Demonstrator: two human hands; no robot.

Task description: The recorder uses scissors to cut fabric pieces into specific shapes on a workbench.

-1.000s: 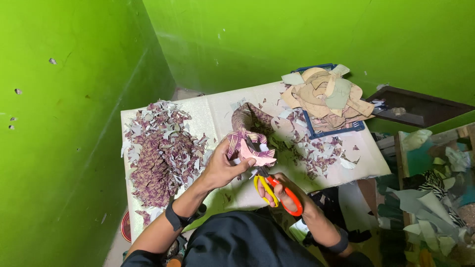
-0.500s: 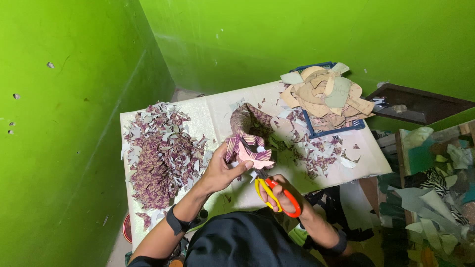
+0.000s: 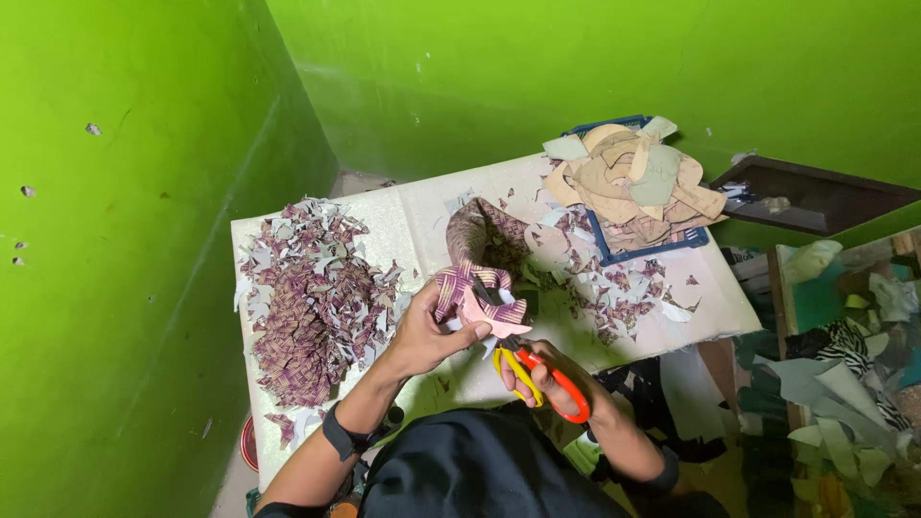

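Shifted slightly since earlier: scissors (image 3: 537, 379), blades now into plaid fabric strip (image 3: 477, 278). Left hand (image 3: 429, 331) closed on pink template (image 3: 489, 312) with strip, above table (image 3: 422, 216); right hand (image 3: 547, 374) gripping scissor handles. Cut-piece heap (image 3: 307, 297) at left.

Left hand (image 3: 427, 336) raised over the table (image 3: 422, 216), fingers pinched shut, wrist banded in black; right hand (image 3: 537, 374) just beside it nearer the table's front edge, fingers curled closed.
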